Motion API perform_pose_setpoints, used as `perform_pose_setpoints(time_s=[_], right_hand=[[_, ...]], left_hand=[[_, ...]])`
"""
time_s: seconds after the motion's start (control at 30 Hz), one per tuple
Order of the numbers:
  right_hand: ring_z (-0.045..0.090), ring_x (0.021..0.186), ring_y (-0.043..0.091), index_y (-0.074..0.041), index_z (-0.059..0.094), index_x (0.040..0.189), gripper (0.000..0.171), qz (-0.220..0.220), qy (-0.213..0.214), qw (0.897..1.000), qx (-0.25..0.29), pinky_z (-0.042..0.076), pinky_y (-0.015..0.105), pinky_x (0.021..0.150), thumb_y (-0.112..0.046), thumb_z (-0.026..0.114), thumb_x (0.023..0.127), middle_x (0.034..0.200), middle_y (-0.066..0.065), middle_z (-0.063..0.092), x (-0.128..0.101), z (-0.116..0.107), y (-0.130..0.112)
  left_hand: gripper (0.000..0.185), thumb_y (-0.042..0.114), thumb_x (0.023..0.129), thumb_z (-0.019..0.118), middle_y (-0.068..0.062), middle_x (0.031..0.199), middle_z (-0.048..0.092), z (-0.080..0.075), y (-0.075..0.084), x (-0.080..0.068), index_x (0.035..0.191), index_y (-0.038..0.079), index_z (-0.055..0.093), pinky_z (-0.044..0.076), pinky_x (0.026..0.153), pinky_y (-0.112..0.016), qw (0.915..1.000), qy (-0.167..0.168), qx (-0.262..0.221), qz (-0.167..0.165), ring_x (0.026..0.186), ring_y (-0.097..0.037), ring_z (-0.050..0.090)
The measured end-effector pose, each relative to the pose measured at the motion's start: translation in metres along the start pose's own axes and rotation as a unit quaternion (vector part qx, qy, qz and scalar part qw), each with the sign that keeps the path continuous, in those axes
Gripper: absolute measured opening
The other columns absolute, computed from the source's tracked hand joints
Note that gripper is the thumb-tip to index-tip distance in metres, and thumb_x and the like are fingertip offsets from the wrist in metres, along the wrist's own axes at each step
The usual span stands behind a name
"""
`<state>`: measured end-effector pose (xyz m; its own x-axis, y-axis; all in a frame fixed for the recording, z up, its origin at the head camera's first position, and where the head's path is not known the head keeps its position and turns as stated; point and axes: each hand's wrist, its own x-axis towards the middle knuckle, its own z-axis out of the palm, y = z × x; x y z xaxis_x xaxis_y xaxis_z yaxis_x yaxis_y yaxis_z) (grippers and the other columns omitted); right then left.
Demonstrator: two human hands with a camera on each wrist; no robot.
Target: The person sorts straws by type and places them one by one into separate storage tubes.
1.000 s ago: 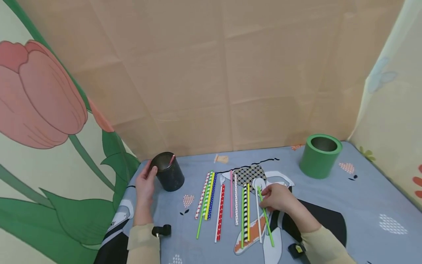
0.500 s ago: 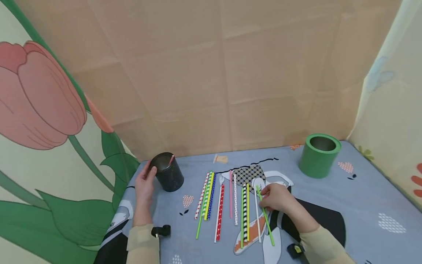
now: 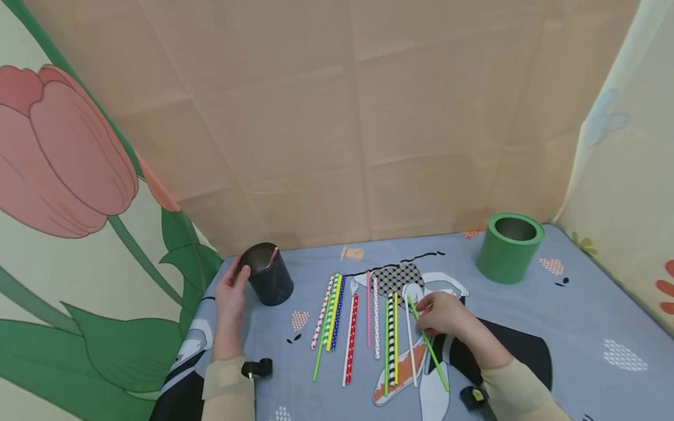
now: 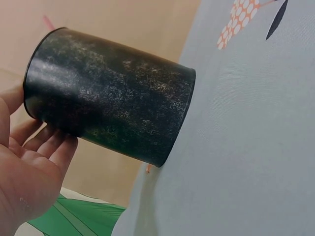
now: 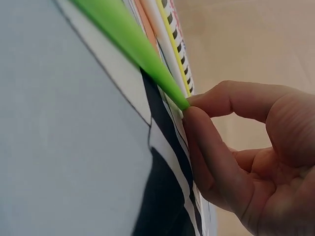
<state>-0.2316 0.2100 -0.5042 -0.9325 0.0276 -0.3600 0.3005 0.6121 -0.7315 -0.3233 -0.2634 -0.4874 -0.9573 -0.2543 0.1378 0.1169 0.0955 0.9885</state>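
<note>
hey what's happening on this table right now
A person's right hand pinches a green straw at the right end of a row of colourful straws lying on the table. Their left hand rests against a black cup with one pink straw inside. A green cup stands far right.

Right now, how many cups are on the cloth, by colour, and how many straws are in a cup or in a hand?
Black speckled metal cup: 1
Green cylindrical cup: 1
Thin pink straw in the black cup: 1
Lime green straw pinched by the right hand: 1
Total: 4
</note>
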Motion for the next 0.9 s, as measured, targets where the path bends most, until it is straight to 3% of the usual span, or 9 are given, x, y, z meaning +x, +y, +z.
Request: perform_pose_setpoints(time_s=[0.6, 0.9], right_hand=[[0.067, 0.08, 0.021, 0.001, 0.069, 0.124, 0.045, -0.002, -0.022, 0.999, 0.042, 0.06, 0.035, 0.066, -0.008, 0.078, 0.081, 0.097, 0.01, 0.068, 0.004, -0.008, 0.008], [0.064, 0.089, 0.022, 0.005, 0.066, 0.131, 0.048, -0.01, -0.057, 0.997, 0.059, 0.062, 0.038, 0.074, -0.013, 0.073, 0.088, 0.104, 0.011, 0.066, 0.005, -0.018, 0.008]], left_hand=[[0.063, 0.038, 0.108, 0.067, -0.002, 0.168, 0.041, 0.0, 0.003, -0.001, 0.164, 0.018, 0.045, 0.031, 0.126, -0.04, 0.9998, -0.009, -0.001, -0.018, 0.154, -0.02, 0.037], [0.063, 0.039, 0.108, 0.066, -0.002, 0.168, 0.041, 0.0, 0.004, -0.001, 0.164, 0.019, 0.045, 0.03, 0.126, -0.04, 0.9998, -0.011, -0.002, -0.018, 0.154, -0.02, 0.038]])
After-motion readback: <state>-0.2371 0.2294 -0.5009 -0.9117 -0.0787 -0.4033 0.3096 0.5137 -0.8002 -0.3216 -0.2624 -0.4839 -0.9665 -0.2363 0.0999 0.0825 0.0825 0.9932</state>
